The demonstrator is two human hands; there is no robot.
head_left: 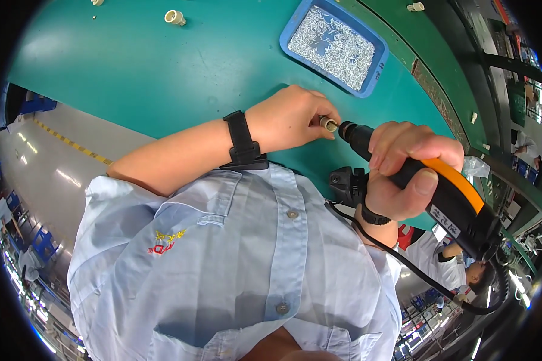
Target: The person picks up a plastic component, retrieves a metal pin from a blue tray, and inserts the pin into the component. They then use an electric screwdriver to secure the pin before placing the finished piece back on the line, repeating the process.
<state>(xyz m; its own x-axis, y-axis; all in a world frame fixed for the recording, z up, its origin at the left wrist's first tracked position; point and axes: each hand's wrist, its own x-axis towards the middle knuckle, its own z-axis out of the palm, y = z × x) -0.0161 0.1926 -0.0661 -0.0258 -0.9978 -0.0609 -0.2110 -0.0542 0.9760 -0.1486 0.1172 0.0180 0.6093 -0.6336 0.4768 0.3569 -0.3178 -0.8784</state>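
Note:
My left hand (pixel 286 117) pinches a small cream cylindrical fitting (pixel 327 124) between thumb and fingers, its open end turned to the right. My right hand (pixel 415 159) is wrapped round a black and orange electric screwdriver (pixel 457 186), held slantwise above the bench. The screwdriver's nose (pixel 350 133) points left at the fitting's open end and is very close to it. Whether the bit touches anything inside cannot be made out. A black cable (pixel 403 262) runs below my right forearm toward the screwdriver's rear end.
Beyond my hands, a blue tray (pixel 320 71) holds many small silvery metal pieces (pixel 343 51). Another cream fitting (pixel 174 17) lies on the green bench (pixel 138 66) at the far left. A green ledge (pixel 430 75) borders the right side. A co-worker (pixel 445 265) is at lower right.

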